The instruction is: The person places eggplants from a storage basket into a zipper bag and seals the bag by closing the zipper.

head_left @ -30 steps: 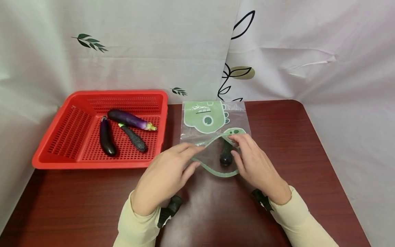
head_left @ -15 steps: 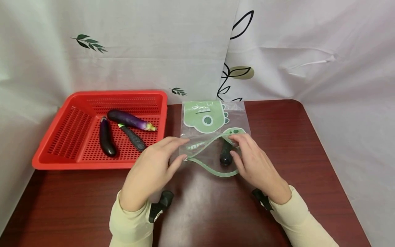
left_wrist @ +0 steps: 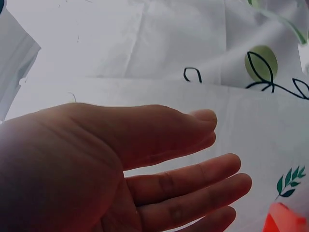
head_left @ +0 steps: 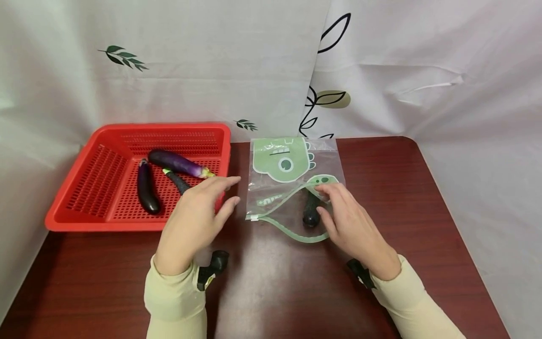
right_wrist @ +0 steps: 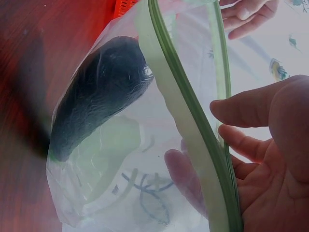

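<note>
A clear zip bag (head_left: 271, 188) with green cartoon prints lies on the table, its green-edged mouth gaping toward me. Inside it is a dark, wrinkled, elongated vegetable (right_wrist: 104, 87), partly covered by the bag's rim in the head view. My right hand (head_left: 353, 223) holds the bag's mouth at its right side; some fingertips show through the plastic in the right wrist view. My left hand (head_left: 192, 216) hovers off the bag, beside the red basket's right front corner, fingers extended and nothing in them. A white slider (head_left: 254, 217) sits at the left end of the bag's zip.
A red plastic basket (head_left: 106, 225) stands at the left. In it lie a purple eggplant (head_left: 175, 162), a darker eggplant (head_left: 147, 188) and a dark green-tipped vegetable (head_left: 175, 180), partly behind my left hand. White patterned cloth (head_left: 203, 80) hangs behind the brown table (head_left: 389, 188).
My left hand has let go of the bag's left side and moved left toward the basket, uncovering the slider. The right hand stays in place at the bag.
</note>
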The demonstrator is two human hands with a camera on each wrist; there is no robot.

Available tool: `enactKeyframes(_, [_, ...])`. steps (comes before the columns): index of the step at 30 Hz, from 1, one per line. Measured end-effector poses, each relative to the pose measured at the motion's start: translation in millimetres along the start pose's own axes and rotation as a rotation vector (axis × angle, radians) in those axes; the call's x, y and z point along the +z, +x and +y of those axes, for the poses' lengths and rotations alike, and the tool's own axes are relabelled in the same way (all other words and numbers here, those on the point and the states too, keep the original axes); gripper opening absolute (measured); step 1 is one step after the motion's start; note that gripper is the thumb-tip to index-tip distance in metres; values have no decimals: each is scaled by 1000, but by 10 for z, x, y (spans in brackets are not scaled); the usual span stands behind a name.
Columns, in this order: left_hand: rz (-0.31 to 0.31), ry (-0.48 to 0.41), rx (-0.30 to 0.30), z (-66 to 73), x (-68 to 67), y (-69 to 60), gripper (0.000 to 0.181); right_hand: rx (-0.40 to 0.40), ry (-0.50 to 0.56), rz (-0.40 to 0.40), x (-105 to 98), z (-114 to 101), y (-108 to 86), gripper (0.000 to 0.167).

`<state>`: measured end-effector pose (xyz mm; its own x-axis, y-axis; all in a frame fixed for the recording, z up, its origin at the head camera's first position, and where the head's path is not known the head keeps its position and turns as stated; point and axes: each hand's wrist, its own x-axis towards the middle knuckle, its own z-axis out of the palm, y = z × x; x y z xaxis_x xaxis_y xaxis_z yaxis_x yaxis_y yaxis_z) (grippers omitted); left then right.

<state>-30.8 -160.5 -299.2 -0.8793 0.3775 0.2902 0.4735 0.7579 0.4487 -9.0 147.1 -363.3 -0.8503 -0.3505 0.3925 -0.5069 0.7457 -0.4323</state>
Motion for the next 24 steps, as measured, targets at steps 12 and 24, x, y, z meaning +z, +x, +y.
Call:
enactKeyframes(12, [36,29,-91,-169,-88,6,37,-1,2,11,18,-7,-8,45])
enactKeyframes(24, [50,28,-164,-382,-150,20,36,-8,2,13,33,-4,-8,45])
